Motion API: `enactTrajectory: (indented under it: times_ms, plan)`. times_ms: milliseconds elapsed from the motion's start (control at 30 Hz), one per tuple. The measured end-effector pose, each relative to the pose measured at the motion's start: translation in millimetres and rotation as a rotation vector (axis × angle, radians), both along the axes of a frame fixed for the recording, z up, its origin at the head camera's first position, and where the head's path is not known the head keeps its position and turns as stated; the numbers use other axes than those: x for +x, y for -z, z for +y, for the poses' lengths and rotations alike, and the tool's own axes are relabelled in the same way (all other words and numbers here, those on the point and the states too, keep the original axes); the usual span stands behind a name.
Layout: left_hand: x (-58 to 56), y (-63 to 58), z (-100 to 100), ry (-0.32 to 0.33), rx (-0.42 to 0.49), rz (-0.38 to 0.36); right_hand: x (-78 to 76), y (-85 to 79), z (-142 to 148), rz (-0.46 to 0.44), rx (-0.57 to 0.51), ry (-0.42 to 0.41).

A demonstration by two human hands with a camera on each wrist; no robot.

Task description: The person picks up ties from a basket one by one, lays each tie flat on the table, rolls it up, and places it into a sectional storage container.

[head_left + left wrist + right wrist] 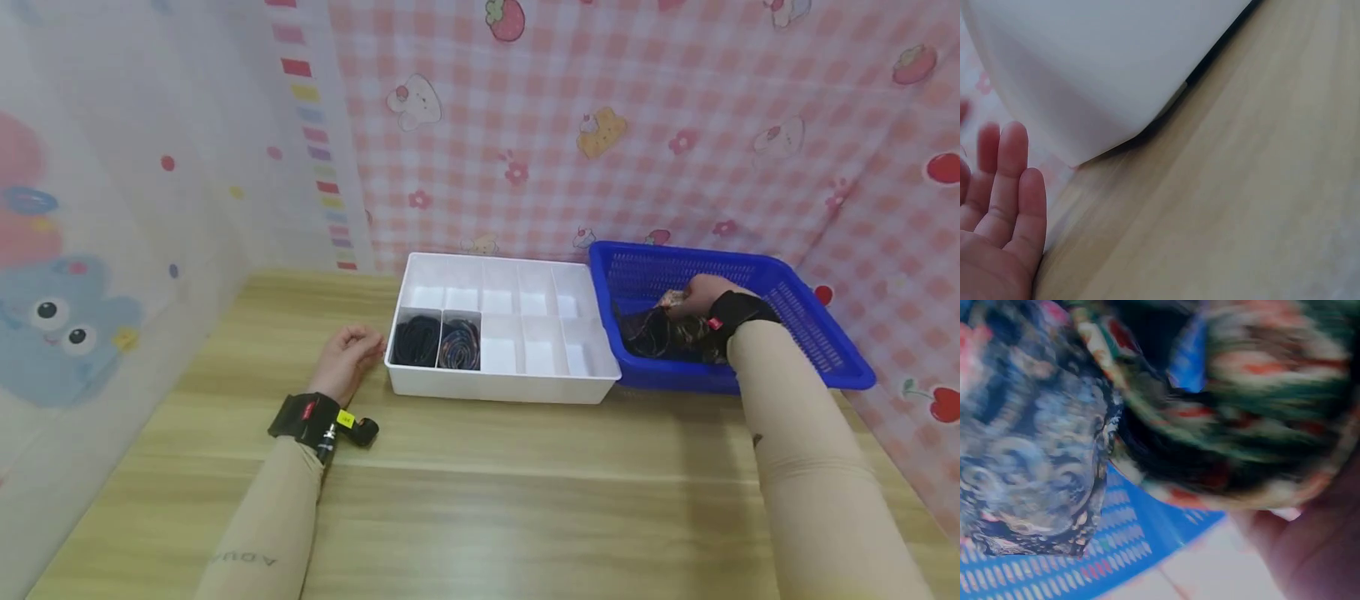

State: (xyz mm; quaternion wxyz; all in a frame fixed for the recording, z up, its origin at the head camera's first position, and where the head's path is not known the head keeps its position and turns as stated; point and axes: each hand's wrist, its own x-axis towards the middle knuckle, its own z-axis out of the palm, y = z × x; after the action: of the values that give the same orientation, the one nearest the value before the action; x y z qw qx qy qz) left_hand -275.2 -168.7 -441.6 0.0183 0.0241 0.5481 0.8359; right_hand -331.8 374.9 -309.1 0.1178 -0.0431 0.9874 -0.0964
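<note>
My right hand [705, 293] reaches into the blue basket [678, 380] and pinches a loop of patterned cloth [1197, 434] in green, cream and red. Beside this loop, a dark cloth with a pale swirl pattern [1029, 456] fills the left of the right wrist view. My left hand [348, 358] lies by the left end of the white divided box [495, 387], fingers loosely bent and holding nothing. Two front compartments at the box's left contain a black cloth roll [417, 340] and a dark patterned roll [459, 346].
The basket stands against the box's right end on the wooden table [510, 483]. Other dark cloths [647, 332] lie in the basket. A pink checked curtain [480, 167] hangs close behind, with more printed cloth along both sides.
</note>
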Motion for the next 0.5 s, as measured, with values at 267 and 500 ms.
enactTrajectory:
  times_ms: [267, 500]
  plan:
    - [1.6, -12.5, -18.0, -0.027, 0.012, 0.086, 11.4, -88.9, -44.5, 0.385, -0.293, -0.010]
    - [3.9, -10.8, -15.6, -0.053, 0.051, 0.085, 38.1, -127.2, -112.2, 0.554, -0.583, -0.116]
